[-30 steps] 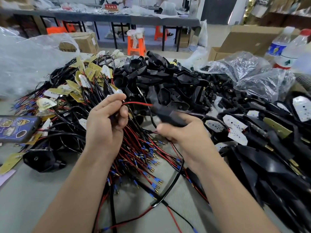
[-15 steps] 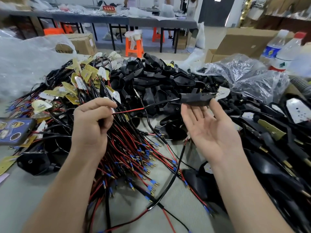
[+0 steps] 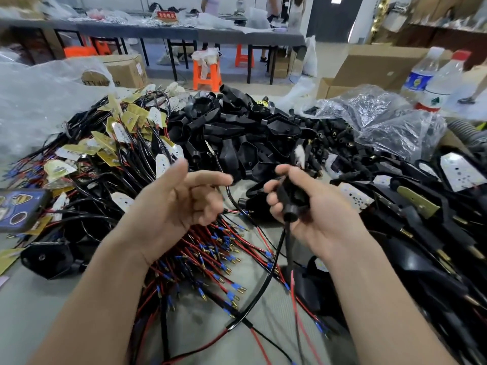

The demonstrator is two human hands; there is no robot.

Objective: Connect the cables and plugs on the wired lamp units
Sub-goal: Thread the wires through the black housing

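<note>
Over the bundle of red and black wires (image 3: 210, 259) on the tabletop (image 3: 26, 299), the left hand (image 3: 179, 204) hangs with its fingers loosely curled, holding nothing visible. Just beside it, the right hand (image 3: 324, 219) has its fingers wrapped round a black lamp unit (image 3: 290, 196), whose cable (image 3: 287, 243) trails down.

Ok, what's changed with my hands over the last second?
The left hand has let go of the red wire and is open. The right hand, open a moment ago, now grips the black lamp housing, its cable hanging down. The wire pile and phone stayed put.
</note>
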